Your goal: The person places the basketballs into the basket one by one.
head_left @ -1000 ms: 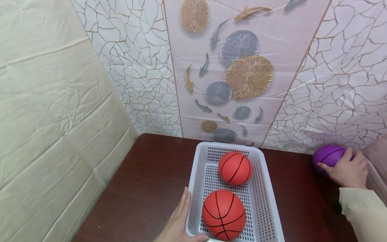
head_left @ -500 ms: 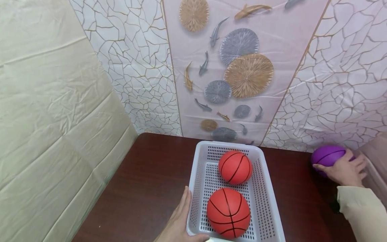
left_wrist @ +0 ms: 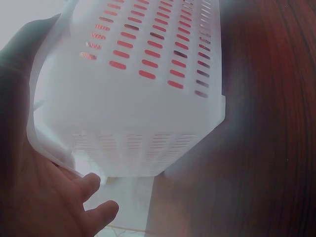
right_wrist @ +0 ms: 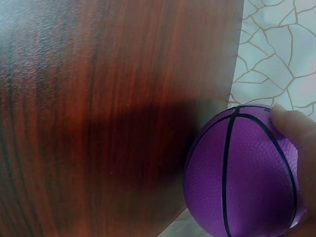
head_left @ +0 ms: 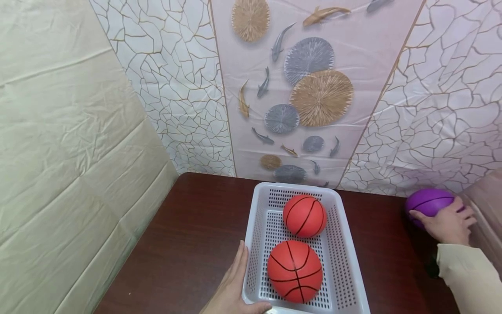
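In the head view, a white perforated plastic basket (head_left: 354, 270) stands on the table, holding two red toy basketballs, a smaller ball (head_left: 304, 216) at the back and a larger ball (head_left: 295, 271) in front. My left hand (head_left: 231, 285) grips its near left corner, fingers along the outer side and thumb across the front rim. The left wrist view shows fingertips (left_wrist: 101, 215) below the rim. At the far right my right hand (head_left: 449, 222) holds a purple toy basketball (head_left: 425, 201), fingers spread over its near right side. In the right wrist view the purple ball covers most fingers.
The dark wood table (head_left: 188, 244) extends left of the basket and between it and the purple ball. A patterned cloth wall (head_left: 196, 109) rises directly behind. Cream fabric (head_left: 78, 165) bounds the left side, and more cloth (head_left: 488, 209) hangs close at the right.
The larger red ball has rolled a little right and away from me inside the basket. My right hand has shifted slightly on the purple ball. The left hand stays at the basket corner.
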{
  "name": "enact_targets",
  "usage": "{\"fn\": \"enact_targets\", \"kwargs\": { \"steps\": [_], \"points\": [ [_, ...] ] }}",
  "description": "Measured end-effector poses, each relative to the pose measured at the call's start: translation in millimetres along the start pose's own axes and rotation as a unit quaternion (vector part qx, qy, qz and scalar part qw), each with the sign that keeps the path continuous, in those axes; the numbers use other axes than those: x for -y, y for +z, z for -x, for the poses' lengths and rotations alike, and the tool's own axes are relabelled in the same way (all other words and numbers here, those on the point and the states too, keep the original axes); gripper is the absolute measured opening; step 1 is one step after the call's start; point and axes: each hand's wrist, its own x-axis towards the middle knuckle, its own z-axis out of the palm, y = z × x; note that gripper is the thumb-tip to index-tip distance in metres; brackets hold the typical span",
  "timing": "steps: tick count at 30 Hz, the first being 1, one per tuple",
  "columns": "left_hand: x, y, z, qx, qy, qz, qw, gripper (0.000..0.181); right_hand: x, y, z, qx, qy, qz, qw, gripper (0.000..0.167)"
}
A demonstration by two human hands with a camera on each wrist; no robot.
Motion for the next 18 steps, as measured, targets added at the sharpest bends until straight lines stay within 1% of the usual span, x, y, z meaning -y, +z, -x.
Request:
{"fn": "enact_targets", "kwargs": {
  "steps": [5,14,18],
  "points": [
    [1.1,2.3,0.4,-0.003,0.005,0.000,1.0000,0.125,0,-1,1.8,-0.020,-0.005,0.002,0.9998,0.127],
    [-1.9,-0.7,0.7,0.009,-0.009,0.002,0.9999,0.124,5,-4,5.5,-0.030,-0.018,-0.006,0.9994,0.125],
    [-3.3,-2.9,-0.5,0.008,-0.008,-0.009,0.9999,0.125,12,-6,7.7,-0.054,-0.036,-0.016,0.9977,0.124]
  ]
}}
